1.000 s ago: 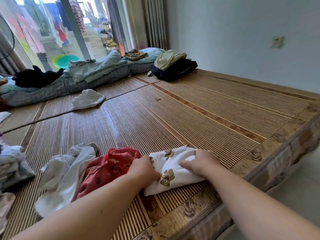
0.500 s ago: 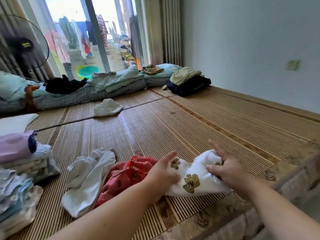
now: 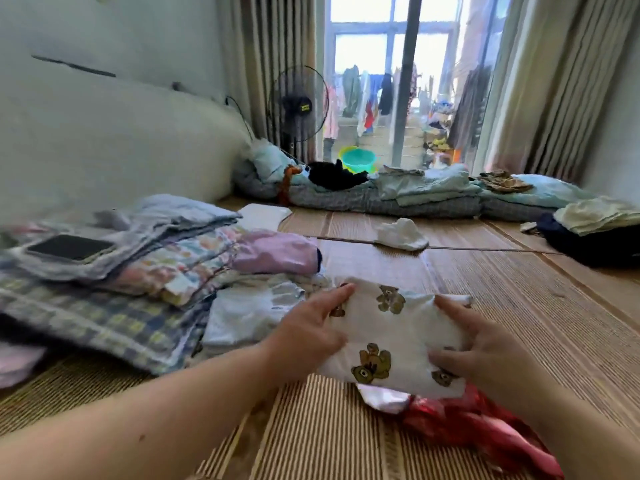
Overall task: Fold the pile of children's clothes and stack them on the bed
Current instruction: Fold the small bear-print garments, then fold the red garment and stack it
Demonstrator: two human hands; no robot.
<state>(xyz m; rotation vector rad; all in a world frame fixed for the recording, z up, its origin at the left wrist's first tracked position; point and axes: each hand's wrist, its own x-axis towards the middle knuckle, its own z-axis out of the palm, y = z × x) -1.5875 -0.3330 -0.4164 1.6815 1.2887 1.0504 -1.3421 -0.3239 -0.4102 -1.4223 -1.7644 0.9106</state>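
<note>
Holding the folded white bear-print garment (image 3: 391,327) between both grips at lower centre of the frame, over the striped bed mat (image 3: 502,292). Pressing against the garment's left edge: the left grip (image 3: 308,336), fingers stretched straight and laid flat over the cloth, not curled (thumb hidden, so no telling whether pinching underneath). Clenched on the garment's right edge: the right grip (image 3: 485,348), fingers curled over the top and thumb tucked against the lower corner. Lying just below the garment, toward lower right: a crumpled red garment (image 3: 485,427), with a scrap of white cloth (image 3: 384,398) poking out at its left end. Stacked at middle left, blurred: folded clothes (image 3: 166,271) in plaid, pastel print and grey-blue, topped at far left by a dark phone (image 3: 69,247) lying flat. Resting on the stack's right end, a folded lilac piece (image 3: 277,252); below that, just beside the left grip, a pale blue folded piece (image 3: 249,313). Sitting alone on the mat above centre, a small white garment (image 3: 401,234). Heaped at the right edge, a dark bundle (image 3: 595,249) under pale folded cloth. Rolled along the far end of the bed, grey-blue bedding (image 3: 398,202) with a black garment (image 3: 336,175) on top. Standing behind it at upper centre, a black fan (image 3: 298,105) beside striped curtains, and a green basin (image 3: 358,159) past the glass door.
</note>
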